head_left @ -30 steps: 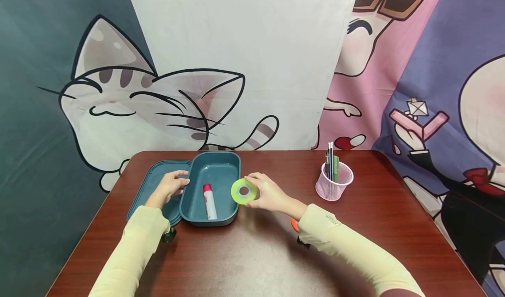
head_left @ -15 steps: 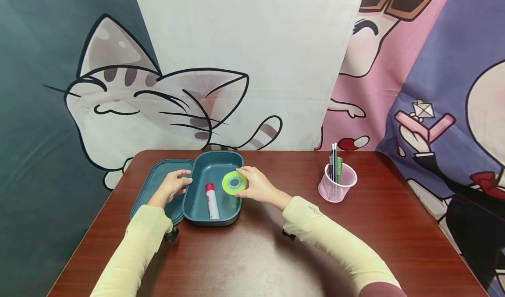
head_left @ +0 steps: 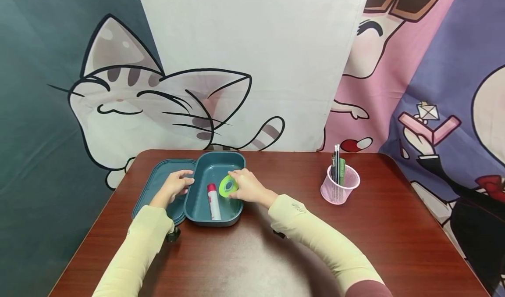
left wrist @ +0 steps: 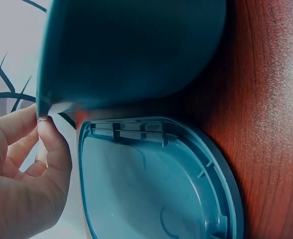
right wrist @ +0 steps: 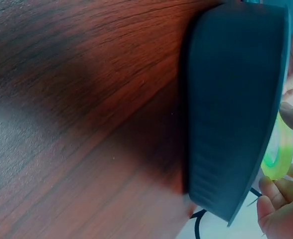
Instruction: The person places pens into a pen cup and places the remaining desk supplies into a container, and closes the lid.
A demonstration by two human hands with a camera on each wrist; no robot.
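the left wrist view shows what the head view hides: the left hand (left wrist: 29, 169) pinches the rim of the teal plastic box (left wrist: 136, 50) between thumb and fingertips, and the teal lid (left wrist: 141, 184) lies with its ribbed edge and slots facing up. the right wrist view gives only the box's outer wall and a slice of the yellow-green tape roll (right wrist: 285, 154) past the rim, gripped by thumb and fingers; the head view alone shows the glue stick (head_left: 214, 204), white with a red cap, lying inside.

the tape roll sits tilted at the fingertips of the right hand (head_left: 247, 186), to the left of it, over the box's interior and near the glue stick; whether it touches the bottom i cannot tell.

the reddish-brown wood-grain table (head_left: 244, 262) also bears a pink mesh cup (head_left: 335, 193) of pens (head_left: 336, 167), well apart to the right. behind hangs a cartoon-printed cloth (head_left: 244, 29) with a smiling cat.
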